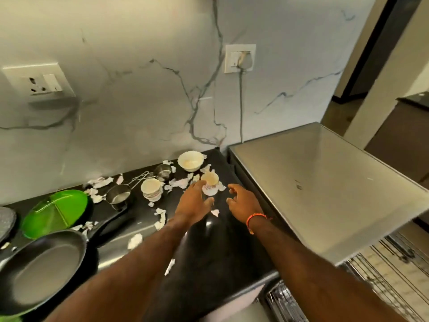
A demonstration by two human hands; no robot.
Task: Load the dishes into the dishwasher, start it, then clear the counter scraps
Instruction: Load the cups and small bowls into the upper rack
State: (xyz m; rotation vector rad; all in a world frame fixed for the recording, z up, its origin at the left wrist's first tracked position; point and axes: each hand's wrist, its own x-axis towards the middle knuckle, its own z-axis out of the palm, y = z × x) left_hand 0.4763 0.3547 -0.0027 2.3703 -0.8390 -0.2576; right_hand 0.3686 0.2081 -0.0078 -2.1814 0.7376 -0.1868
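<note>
Both my hands reach over the black counter (216,247) toward a patterned teacup (210,185). My left hand (192,205) has loosely spread fingers at the cup's left side; whether they touch it I cannot tell. My right hand (243,203) hovers just right of it, fingers relaxed, holding nothing. Paper scraps (161,218) lie scattered around. At the near right the dishwasher rack (383,275) shows.

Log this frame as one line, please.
phase: reaching | left hand: open, at floral cup | right hand: open, beside it | dishwasher rack: out
</note>
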